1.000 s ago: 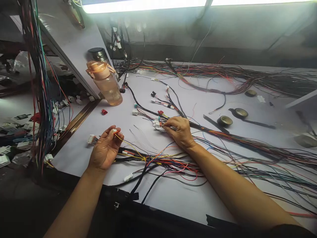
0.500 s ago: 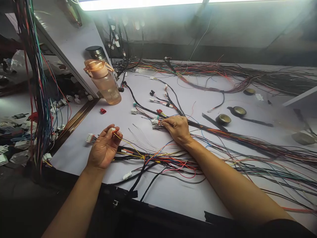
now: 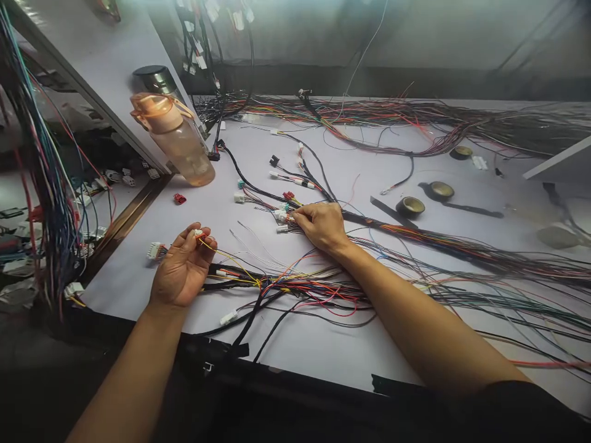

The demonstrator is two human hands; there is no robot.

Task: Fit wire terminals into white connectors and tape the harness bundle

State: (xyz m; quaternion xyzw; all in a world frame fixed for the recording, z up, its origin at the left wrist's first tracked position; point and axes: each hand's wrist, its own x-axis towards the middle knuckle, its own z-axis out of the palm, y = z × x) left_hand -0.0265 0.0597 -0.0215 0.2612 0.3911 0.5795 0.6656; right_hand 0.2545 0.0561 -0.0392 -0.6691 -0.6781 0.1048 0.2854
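My left hand (image 3: 181, 274) is raised over the left part of the table, its fingers closed on a small white connector (image 3: 199, 234). Yellow and dark wires (image 3: 226, 254) run from that connector down to the near wire bundle (image 3: 295, 288). Farther back, my right hand (image 3: 327, 229) rests on the black-taped harness with thumb and forefinger pinched at the wires behind a white multi-pin connector (image 3: 280, 215). A red connector (image 3: 289, 195) lies just beyond those fingers. Another white connector (image 3: 156, 251) sits left of my left hand.
A peach-coloured water bottle (image 3: 178, 144) and a dark-lidded one (image 3: 154, 79) stand at the back left. Loose wires (image 3: 369, 123) line the rear edge. Tape rolls (image 3: 410, 207) lie on the right. Wires (image 3: 46, 184) hang at the left, beside a heap of connectors (image 3: 23, 267).
The camera view has shifted slightly, so everything appears farther left and higher. Both hands keep almost the same pose and grip.
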